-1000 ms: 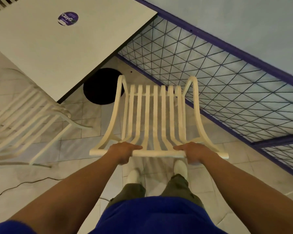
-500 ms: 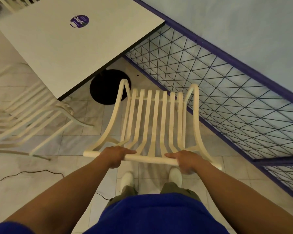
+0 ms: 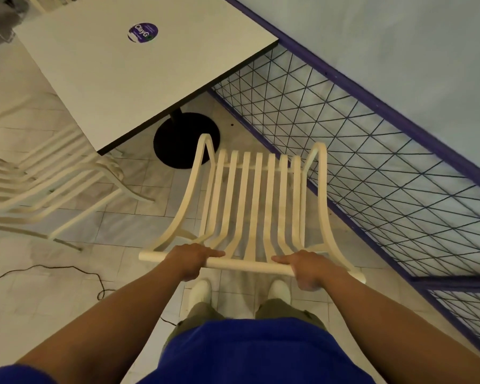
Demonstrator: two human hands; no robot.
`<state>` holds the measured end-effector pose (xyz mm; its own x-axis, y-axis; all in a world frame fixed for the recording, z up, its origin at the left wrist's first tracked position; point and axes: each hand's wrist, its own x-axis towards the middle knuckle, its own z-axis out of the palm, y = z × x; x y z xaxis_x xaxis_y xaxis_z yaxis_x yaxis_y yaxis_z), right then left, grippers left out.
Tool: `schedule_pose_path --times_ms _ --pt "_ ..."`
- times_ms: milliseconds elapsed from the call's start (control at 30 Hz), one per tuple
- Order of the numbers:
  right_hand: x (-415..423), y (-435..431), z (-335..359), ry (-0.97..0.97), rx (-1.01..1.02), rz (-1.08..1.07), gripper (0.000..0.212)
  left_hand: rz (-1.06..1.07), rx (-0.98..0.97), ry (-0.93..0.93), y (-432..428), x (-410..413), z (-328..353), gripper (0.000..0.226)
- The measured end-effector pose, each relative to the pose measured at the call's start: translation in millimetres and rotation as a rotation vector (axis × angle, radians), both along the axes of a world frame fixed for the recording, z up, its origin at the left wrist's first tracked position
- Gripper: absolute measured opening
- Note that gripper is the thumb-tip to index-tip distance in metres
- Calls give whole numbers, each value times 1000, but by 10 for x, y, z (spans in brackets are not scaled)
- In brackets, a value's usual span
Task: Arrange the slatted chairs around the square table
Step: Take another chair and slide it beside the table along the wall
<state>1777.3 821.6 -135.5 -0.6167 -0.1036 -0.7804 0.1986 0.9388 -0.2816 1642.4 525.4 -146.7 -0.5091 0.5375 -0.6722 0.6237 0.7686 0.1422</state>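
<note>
**Slatted chair held by top rail, near side of square table**

Noted slatted chair [image 3: 257, 195] at scene centre, viewed from behind and above, with seat slats running away toward the far side. Found its far seat edge close to the near-right edge of square table [image 3: 122, 79]. Seen to overlap the black round base [image 3: 178, 142] under that table, and not tucked beneath the top. Cannot tell whether the chair legs touch the tiled floor [image 3: 39, 314].

Recorded left hand [image 3: 190, 259] on the left part of top rail [image 3: 250, 264], fingers curled round the rail and clamped. One digit laid straight along the rail, pointing right. Recorded right hand [image 3: 311, 268] on the right part of the same rail, likewise clamped, one digit pointing left along it. Judged the two hands well apart, with several slat ends between them.

Logged round purple sticker [image 3: 143, 32] on the table top, toward the far side. Saw second chair [image 3: 39, 189] at left, beside the table's near-left edge and cut off by the frame. Saw wire-mesh fence [image 3: 372, 167] with purple frame just right of the held chair, and pale wall [image 3: 399, 37] beyond. Noted thin black cable [image 3: 53, 268] on the floor at near left. Noted two pale shoes [image 3: 200, 292] just near of the rail.
</note>
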Motion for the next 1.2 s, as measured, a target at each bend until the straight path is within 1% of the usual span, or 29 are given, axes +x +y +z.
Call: schedule_pose_path --times_ms 133,300,500,633,767,933,1000,1133,1200 --pt "70 260 64 12 37 92 91 105 13 -24 172 335 11 79" --pt "84 546 127 34 89 209 88 177 13 -53 357 779 23 80" --pt "-7 640 157 69 147 271 84 249 2 -77 462 988 37 82" --pt "-46 615 148 62 195 275 83 272 53 -52 417 1025 37 79" --pt "4 605 122 120 220 275 76 276 81 -42 389 1053 28 76" --pt "121 680 89 149 274 203 79 285 65 -138 493 979 5 73" --pt "154 750 93 168 295 190 79 278 60 -138 517 960 9 71" --pt "174 891 41 162 299 186 80 290 -12 -97 529 1017 35 79" --pt "104 911 -3 138 269 195 79 296 -12 -85 523 1009 59 84"
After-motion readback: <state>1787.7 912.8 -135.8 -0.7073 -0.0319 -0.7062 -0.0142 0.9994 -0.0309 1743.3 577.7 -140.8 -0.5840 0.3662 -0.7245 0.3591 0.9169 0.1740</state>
